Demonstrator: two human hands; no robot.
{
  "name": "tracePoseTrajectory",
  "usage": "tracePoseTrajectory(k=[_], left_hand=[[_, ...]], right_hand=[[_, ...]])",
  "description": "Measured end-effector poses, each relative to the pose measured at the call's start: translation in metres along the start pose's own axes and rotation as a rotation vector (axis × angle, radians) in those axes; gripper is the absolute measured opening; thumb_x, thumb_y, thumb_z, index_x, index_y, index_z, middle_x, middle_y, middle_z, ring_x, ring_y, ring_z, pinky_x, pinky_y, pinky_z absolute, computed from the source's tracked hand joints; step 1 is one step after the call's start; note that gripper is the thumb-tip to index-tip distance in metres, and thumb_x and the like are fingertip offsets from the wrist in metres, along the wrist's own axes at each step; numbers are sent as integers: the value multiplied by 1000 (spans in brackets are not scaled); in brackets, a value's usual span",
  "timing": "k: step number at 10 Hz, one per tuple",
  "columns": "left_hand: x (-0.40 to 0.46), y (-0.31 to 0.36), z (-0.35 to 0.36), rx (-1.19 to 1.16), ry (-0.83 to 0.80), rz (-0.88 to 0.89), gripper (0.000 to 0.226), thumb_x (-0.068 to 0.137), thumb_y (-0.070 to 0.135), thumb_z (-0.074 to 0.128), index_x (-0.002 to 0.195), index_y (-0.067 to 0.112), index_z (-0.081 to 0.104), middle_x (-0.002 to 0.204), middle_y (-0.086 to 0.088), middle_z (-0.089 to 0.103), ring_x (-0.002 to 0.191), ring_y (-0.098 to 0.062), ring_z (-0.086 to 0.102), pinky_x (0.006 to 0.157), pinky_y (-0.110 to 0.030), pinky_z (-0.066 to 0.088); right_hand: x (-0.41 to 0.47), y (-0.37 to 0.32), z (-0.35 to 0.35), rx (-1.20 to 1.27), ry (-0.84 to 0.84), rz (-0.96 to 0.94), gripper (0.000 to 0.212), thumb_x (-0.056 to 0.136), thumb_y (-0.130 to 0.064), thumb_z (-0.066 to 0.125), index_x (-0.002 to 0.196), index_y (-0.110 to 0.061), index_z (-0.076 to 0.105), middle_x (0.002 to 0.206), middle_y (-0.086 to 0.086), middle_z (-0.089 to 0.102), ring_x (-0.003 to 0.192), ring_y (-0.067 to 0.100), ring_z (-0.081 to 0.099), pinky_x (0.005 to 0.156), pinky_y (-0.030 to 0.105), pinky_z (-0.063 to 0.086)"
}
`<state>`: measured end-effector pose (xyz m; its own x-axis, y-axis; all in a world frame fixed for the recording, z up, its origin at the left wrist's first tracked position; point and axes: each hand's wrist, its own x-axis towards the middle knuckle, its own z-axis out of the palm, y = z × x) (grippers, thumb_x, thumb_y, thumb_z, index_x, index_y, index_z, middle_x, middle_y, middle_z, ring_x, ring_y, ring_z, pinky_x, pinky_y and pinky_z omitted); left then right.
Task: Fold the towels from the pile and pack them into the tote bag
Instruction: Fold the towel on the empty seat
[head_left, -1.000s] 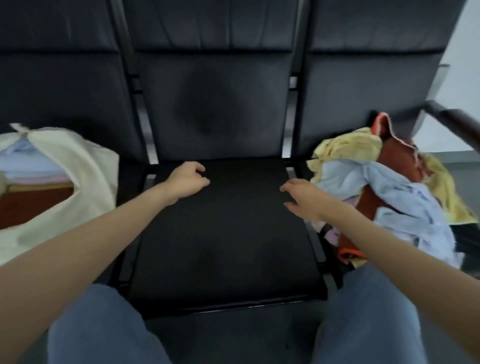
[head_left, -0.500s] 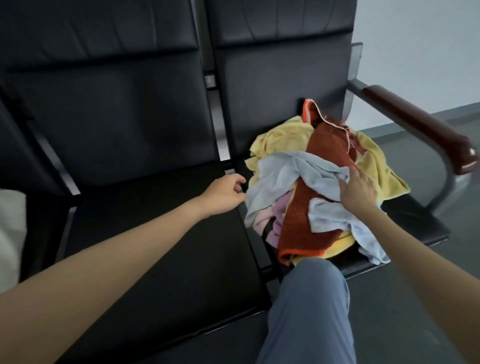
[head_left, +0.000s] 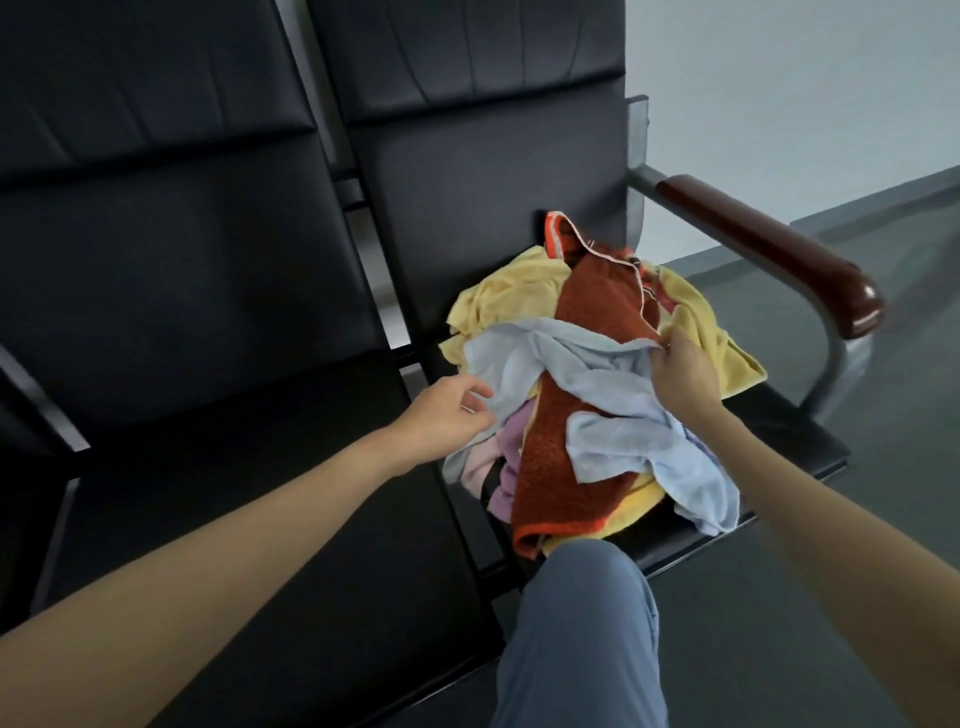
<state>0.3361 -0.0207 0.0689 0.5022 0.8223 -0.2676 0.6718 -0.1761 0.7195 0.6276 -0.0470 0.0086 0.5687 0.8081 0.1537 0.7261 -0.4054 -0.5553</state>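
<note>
My right fingers (head_left: 667, 340) pinch the blue towel (head_left: 597, 374) on top; my left hand (head_left: 447, 415), fingers loose, touches its left edge.

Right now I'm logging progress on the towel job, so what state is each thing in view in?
light blue towel: unfolded, draped on top of the pile, pinched by the right hand.
rust-orange towel: crumpled, partly under the blue one.
yellow towel: crumpled, at the bottom.
pink towel: bunched, mostly buried.
right hand: gripping the blue towel's edge.
left hand: fingers loosely curled at the blue towel's left edge; grip unclear.
middle seat: bare.
</note>
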Motion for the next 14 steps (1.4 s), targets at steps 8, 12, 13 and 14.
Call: tracePoseTrajectory(k=[8,12,13,14], left_hand=[[11,-23,-41,-1058,813,-466,35,99,7,39,130,-2,53,132,-20,56,121,-35,55,96,-40,47],[-113,-194,-100,-328,957,-516,29,100,14,45,123,7,61,125,-14,61,115,-28,55,86,-27,40],[-147,-241,-91,-218,881,-574,31,100,12,44,125,3,60,125,-17,61,114,-33,56,89,-34,43],[-175,-280,-80,-113,809,-621,29,99,10,43,117,1,64,118,-20,64,107,-36,58,87,-39,46]], right_hand=[[-145,-73,-19,210,-244,-334,10,84,-8,57,93,-10,61,66,8,59,56,19,49,59,36,43],[-174,-143,9,-24,-331,-552,14,78,-13,63,90,-13,69,80,7,69,79,31,62,67,37,48],[-186,-154,23,-44,-482,-591,17,80,-16,63,95,-13,71,88,6,70,87,26,63,71,35,47],[-200,-162,39,-65,-571,-618,17,83,-16,59,94,-10,70,85,3,67,89,25,61,70,35,47]])
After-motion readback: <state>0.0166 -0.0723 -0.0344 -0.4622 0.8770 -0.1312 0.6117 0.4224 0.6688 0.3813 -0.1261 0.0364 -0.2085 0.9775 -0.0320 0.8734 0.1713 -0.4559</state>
